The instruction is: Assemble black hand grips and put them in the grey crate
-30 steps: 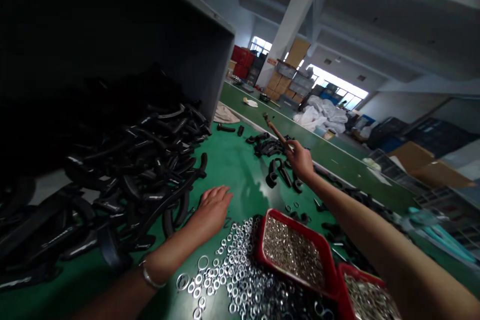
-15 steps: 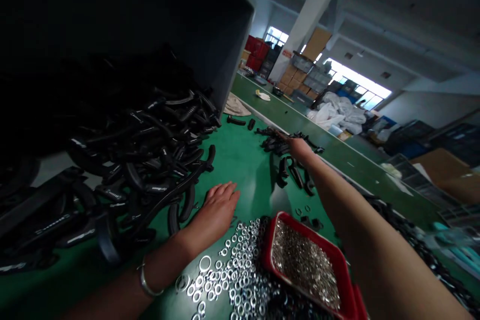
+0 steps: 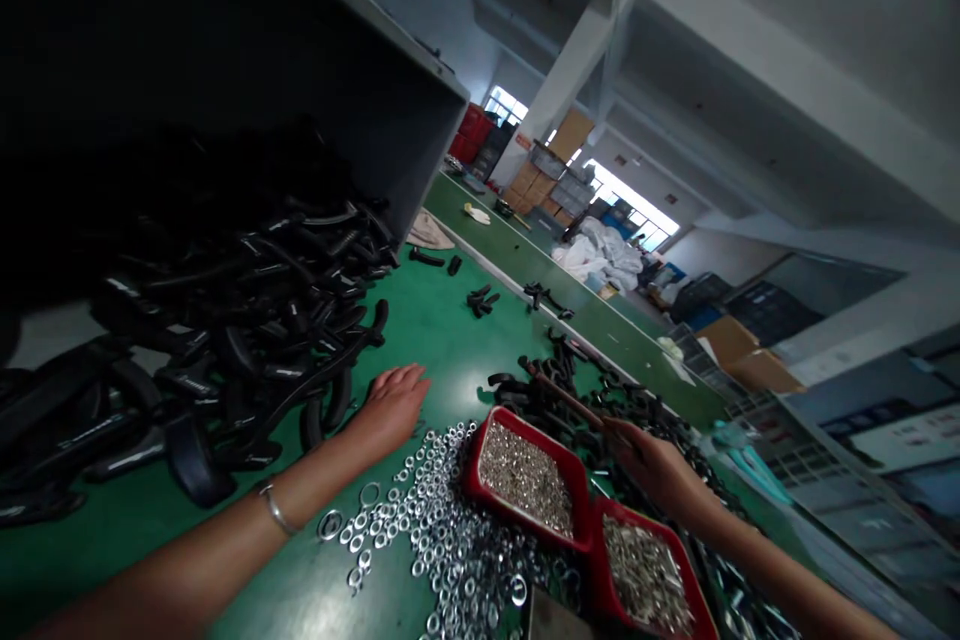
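Note:
My left hand (image 3: 391,407) lies palm down on the green table (image 3: 457,350), fingers stretched and holding nothing, beside a large heap of black curved parts (image 3: 300,320). Metal rings (image 3: 442,510) are scattered just below it. On the right, my right hand (image 3: 652,465) is closed round a thin brown stick (image 3: 570,400), whose far end reaches black parts (image 3: 517,385) above the red trays. One red tray (image 3: 581,495) holds small shiny metal pieces, and a second red tray (image 3: 694,585) with similar pieces stands nearer my right forearm.
A big dark bin (image 3: 420,120) lies open at the left over the heap. Small groups of black parts (image 3: 480,300) lie farther up the table. A cloth (image 3: 429,230) is by the bin's edge. Boxes (image 3: 529,182) and white bags (image 3: 600,255) stand beyond.
My right hand has drawn back toward me and right, and the black parts near it now lie by the red trays. The view has shifted; the second red tray shows more fully. My left hand stays flat.

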`<state>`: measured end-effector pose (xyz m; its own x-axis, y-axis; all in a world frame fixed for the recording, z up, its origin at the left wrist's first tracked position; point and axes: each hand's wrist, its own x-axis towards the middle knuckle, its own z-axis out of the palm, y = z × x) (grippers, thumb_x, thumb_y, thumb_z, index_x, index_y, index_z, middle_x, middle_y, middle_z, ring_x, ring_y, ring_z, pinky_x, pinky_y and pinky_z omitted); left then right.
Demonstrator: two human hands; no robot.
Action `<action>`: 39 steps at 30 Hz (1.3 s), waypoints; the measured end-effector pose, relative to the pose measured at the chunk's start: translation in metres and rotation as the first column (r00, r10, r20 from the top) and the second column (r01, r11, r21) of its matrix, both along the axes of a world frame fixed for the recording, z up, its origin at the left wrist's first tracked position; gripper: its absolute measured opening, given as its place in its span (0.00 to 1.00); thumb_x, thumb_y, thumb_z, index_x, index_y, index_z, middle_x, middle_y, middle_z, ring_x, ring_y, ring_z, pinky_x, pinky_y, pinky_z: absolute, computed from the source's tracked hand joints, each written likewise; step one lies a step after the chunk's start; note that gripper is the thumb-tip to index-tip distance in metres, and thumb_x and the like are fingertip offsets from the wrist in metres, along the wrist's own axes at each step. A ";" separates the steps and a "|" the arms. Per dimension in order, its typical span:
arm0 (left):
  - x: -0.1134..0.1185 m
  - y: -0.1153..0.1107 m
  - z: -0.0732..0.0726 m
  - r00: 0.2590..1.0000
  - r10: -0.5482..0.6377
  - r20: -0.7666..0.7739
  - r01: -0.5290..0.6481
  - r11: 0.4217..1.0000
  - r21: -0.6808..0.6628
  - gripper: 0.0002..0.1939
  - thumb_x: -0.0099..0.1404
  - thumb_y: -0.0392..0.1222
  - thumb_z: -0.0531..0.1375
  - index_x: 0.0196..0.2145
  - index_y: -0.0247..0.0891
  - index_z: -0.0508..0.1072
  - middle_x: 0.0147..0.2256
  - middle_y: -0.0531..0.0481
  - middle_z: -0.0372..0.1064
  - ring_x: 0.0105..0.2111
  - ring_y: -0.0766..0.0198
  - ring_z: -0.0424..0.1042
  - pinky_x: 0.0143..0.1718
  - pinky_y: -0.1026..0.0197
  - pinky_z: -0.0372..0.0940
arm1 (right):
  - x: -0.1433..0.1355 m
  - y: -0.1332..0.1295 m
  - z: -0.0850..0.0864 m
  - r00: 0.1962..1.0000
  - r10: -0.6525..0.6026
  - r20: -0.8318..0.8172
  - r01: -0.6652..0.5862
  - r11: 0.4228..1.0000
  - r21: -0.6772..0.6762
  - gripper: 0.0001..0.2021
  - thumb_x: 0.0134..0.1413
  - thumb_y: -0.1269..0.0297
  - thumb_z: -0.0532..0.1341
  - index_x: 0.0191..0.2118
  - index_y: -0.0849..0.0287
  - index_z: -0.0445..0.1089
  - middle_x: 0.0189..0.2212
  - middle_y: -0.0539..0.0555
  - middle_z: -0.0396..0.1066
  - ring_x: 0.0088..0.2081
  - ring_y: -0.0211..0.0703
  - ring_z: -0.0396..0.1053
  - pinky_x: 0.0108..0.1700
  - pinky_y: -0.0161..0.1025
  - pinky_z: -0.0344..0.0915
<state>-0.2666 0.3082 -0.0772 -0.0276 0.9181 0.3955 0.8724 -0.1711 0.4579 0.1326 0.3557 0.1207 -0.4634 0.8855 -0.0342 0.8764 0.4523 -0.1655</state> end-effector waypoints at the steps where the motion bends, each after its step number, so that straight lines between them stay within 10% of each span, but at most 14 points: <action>1: 0.000 0.000 -0.001 1.000 -0.002 -0.009 0.002 1.000 0.005 0.23 0.63 0.28 0.51 0.52 0.38 0.75 0.58 0.38 0.67 0.61 0.50 0.64 0.63 0.45 0.56 | 0.010 -0.004 -0.003 0.998 -0.052 -0.041 0.054 0.997 0.048 0.22 0.60 0.57 0.53 0.58 0.52 0.68 0.37 0.55 0.78 0.32 0.49 0.75 0.36 0.43 0.71; 11: -0.004 0.007 -0.018 0.997 0.010 -0.082 -0.006 0.999 0.048 0.22 0.66 0.32 0.50 0.54 0.38 0.73 0.59 0.40 0.66 0.60 0.51 0.64 0.61 0.46 0.57 | 0.022 0.153 -0.018 0.793 -0.602 0.090 0.541 0.765 0.350 0.22 0.62 0.67 0.50 0.59 0.65 0.67 0.48 0.72 0.74 0.47 0.59 0.75 0.43 0.46 0.68; 18: -0.004 0.007 -0.018 0.994 0.026 -0.110 -0.025 1.000 0.015 0.21 0.67 0.34 0.49 0.54 0.40 0.72 0.59 0.43 0.66 0.59 0.52 0.63 0.60 0.46 0.56 | 0.002 0.188 -0.070 0.810 -0.522 0.267 0.469 0.850 0.238 0.22 0.56 0.75 0.56 0.57 0.64 0.68 0.44 0.72 0.76 0.45 0.55 0.76 0.42 0.43 0.68; 24: -0.003 0.008 -0.015 0.998 0.033 -0.061 -0.031 0.999 0.032 0.20 0.66 0.34 0.49 0.51 0.41 0.74 0.57 0.41 0.68 0.58 0.50 0.65 0.59 0.46 0.58 | -0.003 0.130 -0.043 0.909 -0.324 0.262 0.299 0.945 0.135 0.19 0.58 0.74 0.56 0.55 0.64 0.70 0.43 0.66 0.78 0.42 0.48 0.76 0.40 0.34 0.66; 32: -0.004 0.005 0.004 0.999 -0.005 -0.048 0.002 0.998 -0.057 0.20 0.67 0.35 0.49 0.52 0.37 0.73 0.57 0.38 0.67 0.57 0.49 0.65 0.57 0.46 0.57 | -0.004 -0.025 -0.024 0.984 -0.114 0.133 0.109 0.993 0.046 0.23 0.61 0.70 0.52 0.60 0.58 0.66 0.41 0.61 0.78 0.38 0.47 0.76 0.37 0.36 0.66; 39: -0.006 0.002 0.018 0.998 -0.029 -0.063 0.019 0.989 -0.147 0.21 0.67 0.38 0.50 0.54 0.36 0.72 0.59 0.38 0.64 0.58 0.47 0.62 0.58 0.45 0.56 | 0.022 -0.111 -0.004 0.901 -0.265 -0.343 0.319 0.941 0.113 0.23 0.62 0.56 0.55 0.60 0.58 0.63 0.47 0.61 0.75 0.44 0.53 0.73 0.44 0.45 0.67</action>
<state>-0.2728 0.3107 -0.0593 0.0166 0.9661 0.2576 0.8976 -0.1279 0.4219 0.1543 0.2446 0.1166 -0.1448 0.9630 0.2273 0.8860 0.2285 -0.4035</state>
